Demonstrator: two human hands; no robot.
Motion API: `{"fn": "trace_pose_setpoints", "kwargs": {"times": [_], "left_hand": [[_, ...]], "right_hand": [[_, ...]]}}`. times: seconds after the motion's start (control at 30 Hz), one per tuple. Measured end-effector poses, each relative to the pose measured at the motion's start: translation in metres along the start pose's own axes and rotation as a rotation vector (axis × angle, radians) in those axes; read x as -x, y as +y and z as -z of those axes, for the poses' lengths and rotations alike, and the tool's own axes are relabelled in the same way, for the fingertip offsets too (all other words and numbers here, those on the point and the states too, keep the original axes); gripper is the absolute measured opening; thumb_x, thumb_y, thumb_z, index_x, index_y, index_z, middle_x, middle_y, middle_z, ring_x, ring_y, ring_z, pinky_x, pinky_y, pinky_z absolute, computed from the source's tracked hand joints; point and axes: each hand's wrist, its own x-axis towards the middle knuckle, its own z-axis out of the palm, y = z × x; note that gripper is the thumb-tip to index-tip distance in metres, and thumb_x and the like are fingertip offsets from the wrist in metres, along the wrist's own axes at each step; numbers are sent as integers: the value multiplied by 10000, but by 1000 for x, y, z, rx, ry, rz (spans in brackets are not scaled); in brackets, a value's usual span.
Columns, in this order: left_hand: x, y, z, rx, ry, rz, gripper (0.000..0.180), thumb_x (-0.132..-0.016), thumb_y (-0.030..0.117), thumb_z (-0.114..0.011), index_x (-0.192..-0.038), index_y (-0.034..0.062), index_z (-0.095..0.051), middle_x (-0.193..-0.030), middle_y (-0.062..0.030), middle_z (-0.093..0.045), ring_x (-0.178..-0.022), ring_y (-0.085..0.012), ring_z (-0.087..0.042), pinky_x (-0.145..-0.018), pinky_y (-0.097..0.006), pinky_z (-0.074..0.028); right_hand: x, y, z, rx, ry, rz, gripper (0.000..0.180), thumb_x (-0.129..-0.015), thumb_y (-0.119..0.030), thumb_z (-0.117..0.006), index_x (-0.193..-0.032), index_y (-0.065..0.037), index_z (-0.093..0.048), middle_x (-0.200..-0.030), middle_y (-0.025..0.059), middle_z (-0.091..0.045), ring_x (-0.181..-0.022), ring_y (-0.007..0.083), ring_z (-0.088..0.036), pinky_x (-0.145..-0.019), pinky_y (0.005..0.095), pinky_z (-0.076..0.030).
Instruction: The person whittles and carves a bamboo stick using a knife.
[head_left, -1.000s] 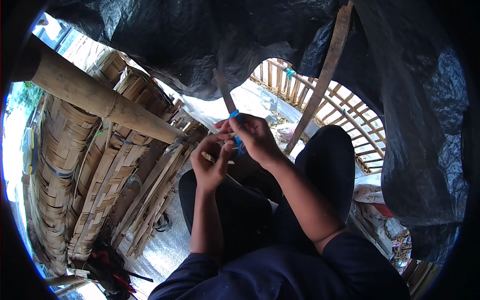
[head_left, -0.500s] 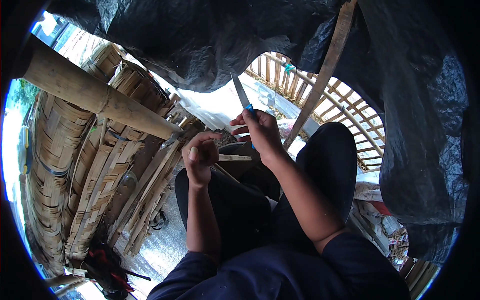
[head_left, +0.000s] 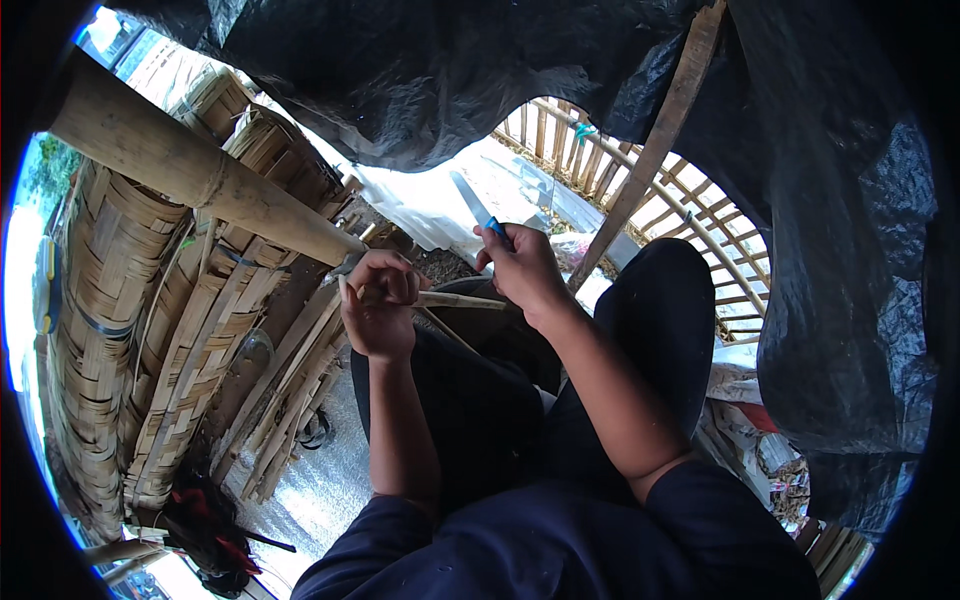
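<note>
My left hand [head_left: 378, 305] is closed around a thin bamboo stick [head_left: 462, 299] that points right, toward my other hand. My right hand [head_left: 522, 268] grips a knife with a blue handle [head_left: 495, 228]; its grey blade [head_left: 466, 197] points up and away from me. The two hands are a short gap apart above my lap, and my legs in dark trousers [head_left: 480, 400] lie below them.
Woven bamboo baskets [head_left: 110, 300] are stacked on the left under a thick bamboo pole [head_left: 200, 180]. Bamboo strips [head_left: 290, 390] lean by my left knee. A black plastic sheet [head_left: 820, 250] hangs overhead and right. A slatted bamboo frame [head_left: 690, 210] stands behind.
My hands were pressed together with the knife on the stick; they have come apart. The right hand lifted the knife so the blade points upward, and the left hand lowered with the stick.
</note>
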Motion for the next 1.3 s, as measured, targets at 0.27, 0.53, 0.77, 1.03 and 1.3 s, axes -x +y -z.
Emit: {"fn": "trace_pose_setpoints", "kwargs": {"times": [0.27,0.53,0.77,1.03,1.3], "left_hand": [[3,-3,13,-202,-61,-36,617,-901,506,-345,-852,-75,-549,-491,40,-293,-432,-56,-233,-440,-232,-181],[5,-25,10,-217,41,-66,671,-894,594,-359,-783,-46,-524,-479,31,-313,-416,-58,-246,-438,-236,-186],[-9,-38,-6,-105,129,-67,605,-887,625,-391,-659,64,-366,-545,39,-279,-469,-60,-236,-456,-233,-201],[-28,-60,-30,-177,58,-198,544,-909,576,-427,-751,58,-373,-607,40,-264,-530,-61,-252,-497,-228,-219],[-15,-46,-16,-290,207,-186,605,-878,657,-394,-734,69,-370,-586,41,-272,-504,-64,-238,-478,-228,-233]], "right_hand": [[24,-30,-19,11,-31,77,271,-988,-214,-404,-1031,12,-547,-706,48,-566,-425,55,-419,-407,201,-348],[30,19,-17,35,-79,-205,208,-955,-164,-452,-1008,30,-509,-686,49,-555,-443,90,-479,-377,247,-362],[20,55,-25,232,-107,-117,230,-879,-192,-509,-895,22,-592,-680,124,-601,-617,147,-560,-578,335,-439],[16,44,-28,262,22,-152,300,-862,-255,-467,-872,34,-544,-802,242,-617,-800,337,-630,-710,426,-458],[15,44,-30,316,22,3,267,-917,-205,-426,-871,21,-561,-777,262,-615,-782,418,-615,-675,458,-461]]}}
